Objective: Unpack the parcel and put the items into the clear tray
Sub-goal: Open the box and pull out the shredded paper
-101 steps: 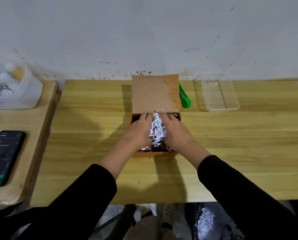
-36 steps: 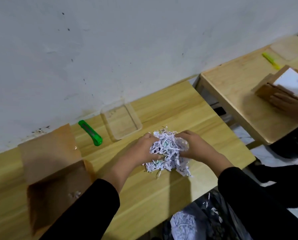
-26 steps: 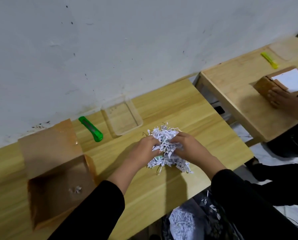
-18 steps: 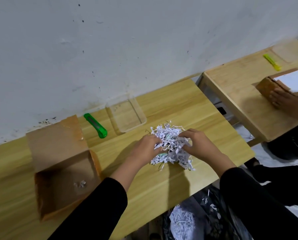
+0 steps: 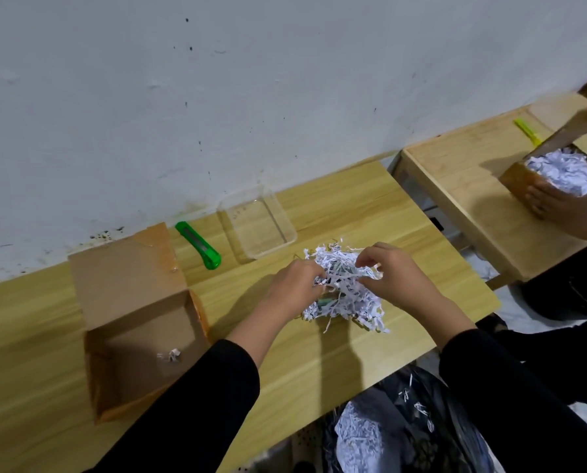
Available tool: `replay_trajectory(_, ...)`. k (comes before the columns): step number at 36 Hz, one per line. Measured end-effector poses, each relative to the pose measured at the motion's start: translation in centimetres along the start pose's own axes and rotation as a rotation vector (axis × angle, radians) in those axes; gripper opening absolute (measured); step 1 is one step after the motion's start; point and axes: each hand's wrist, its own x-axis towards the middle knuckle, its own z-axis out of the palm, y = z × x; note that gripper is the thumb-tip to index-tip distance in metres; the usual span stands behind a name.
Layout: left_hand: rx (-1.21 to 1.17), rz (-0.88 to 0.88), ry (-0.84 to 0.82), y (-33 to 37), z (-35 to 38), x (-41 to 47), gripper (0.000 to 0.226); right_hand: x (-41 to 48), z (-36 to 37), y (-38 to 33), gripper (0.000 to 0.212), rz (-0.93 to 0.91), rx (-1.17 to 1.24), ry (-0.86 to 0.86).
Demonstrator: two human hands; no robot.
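A pile of shredded white paper (image 5: 345, 295) lies on the wooden table (image 5: 319, 363), right of the open cardboard box (image 5: 138, 339). My left hand (image 5: 297, 285) grips the pile's left side with curled fingers. My right hand (image 5: 389, 274) pinches strands on its right side. Something greenish shows among the shreds; what it is cannot be made out. The box holds only a small scrap of shreds (image 5: 172, 355), and its lid stands open toward the wall. The clear tray (image 5: 256, 227) sits behind the pile near the wall, with nothing in it.
A green utility knife (image 5: 200, 245) lies between box and tray. A black bag with shredded paper (image 5: 387, 435) sits below the table's front edge. On the table to the right, another person's hand (image 5: 554, 206) holds a box of shreds (image 5: 565, 172) beside a yellow-green knife (image 5: 527, 131).
I lifted the paper wad out of the box and set it on the table to the right. My hands now pull it apart. The neighbouring box now stands open.
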Motion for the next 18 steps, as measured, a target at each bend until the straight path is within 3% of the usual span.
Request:
replay_trajectory(4, 0.008, 0.028, -0.021, 0.2, 0.8, 0.0, 0.025, -0.4, 0.9, 0.3, 0.008, 0.026, 0.013, 0.014)
replay_trajectory(14, -0.038, 0.041, -0.055, -0.5, 1.0, -0.6, 0.026, -0.5, 4.0, 0.2, 0.012, 0.104, 0.007, -0.014)
replay_trajectory(18, -0.050, 0.050, 0.036, -1.8, -1.1, -2.1, 0.030, 0.5, 3.2, -1.4, 0.013, 0.049, -0.006, 0.049)
